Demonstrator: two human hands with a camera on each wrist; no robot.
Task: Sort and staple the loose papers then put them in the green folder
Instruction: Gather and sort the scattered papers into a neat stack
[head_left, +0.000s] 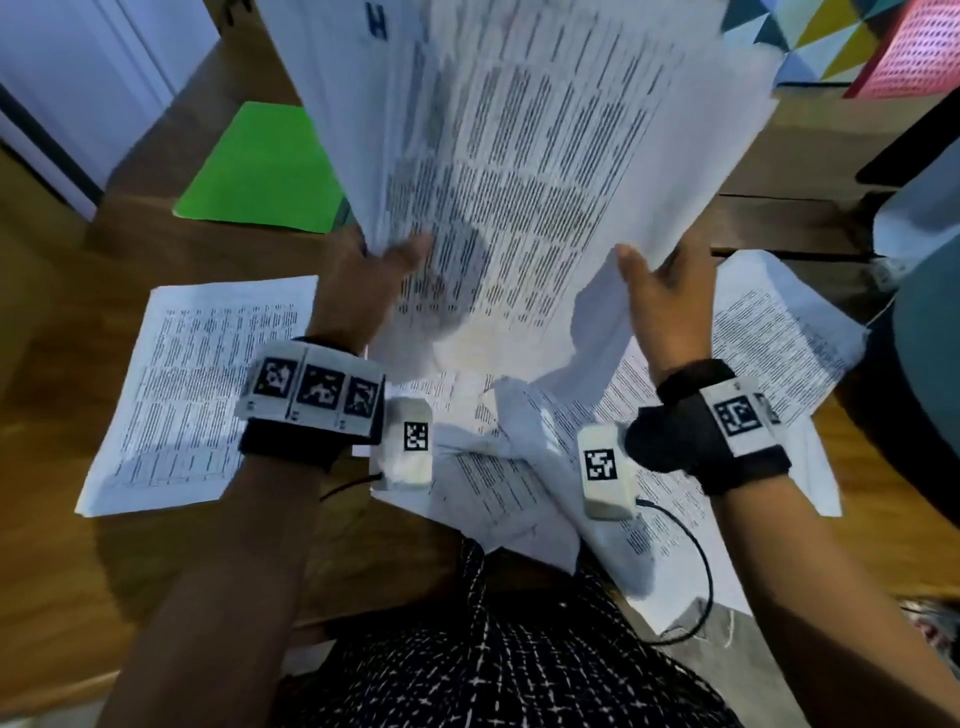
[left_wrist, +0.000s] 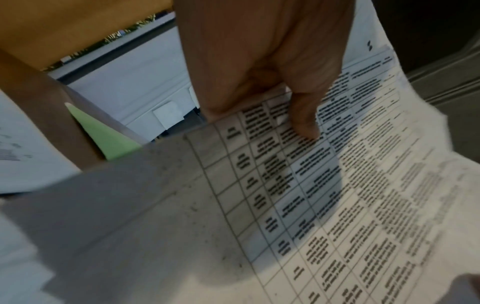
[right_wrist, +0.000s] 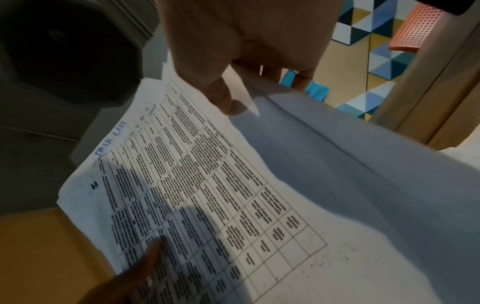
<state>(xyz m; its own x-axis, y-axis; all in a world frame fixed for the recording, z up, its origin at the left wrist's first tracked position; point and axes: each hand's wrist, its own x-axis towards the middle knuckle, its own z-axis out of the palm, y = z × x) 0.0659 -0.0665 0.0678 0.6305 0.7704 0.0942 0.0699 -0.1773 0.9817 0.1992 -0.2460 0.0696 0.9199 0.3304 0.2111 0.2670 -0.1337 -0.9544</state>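
I hold a bundle of printed sheets (head_left: 524, 156) up above the wooden table (head_left: 62, 364), their tables of text facing me. My left hand (head_left: 374, 270) grips the bundle's lower left edge, thumb on the front. My right hand (head_left: 665, 296) grips the lower right edge the same way. The left wrist view shows the sheets (left_wrist: 337, 185) pinched by the left hand (left_wrist: 272, 86). In the right wrist view the right hand (right_wrist: 233, 67) pinches the sheets (right_wrist: 207, 174) near a fold. The green folder (head_left: 265, 166) lies flat at the back left. No stapler is visible.
A flat pile of printed pages (head_left: 192, 389) lies to the left of my arms. More loose, crumpled pages (head_left: 519, 467) spread under and to the right of my hands. A red perforated chair (head_left: 909, 47) and a dark chair (head_left: 930, 291) stand at the right.
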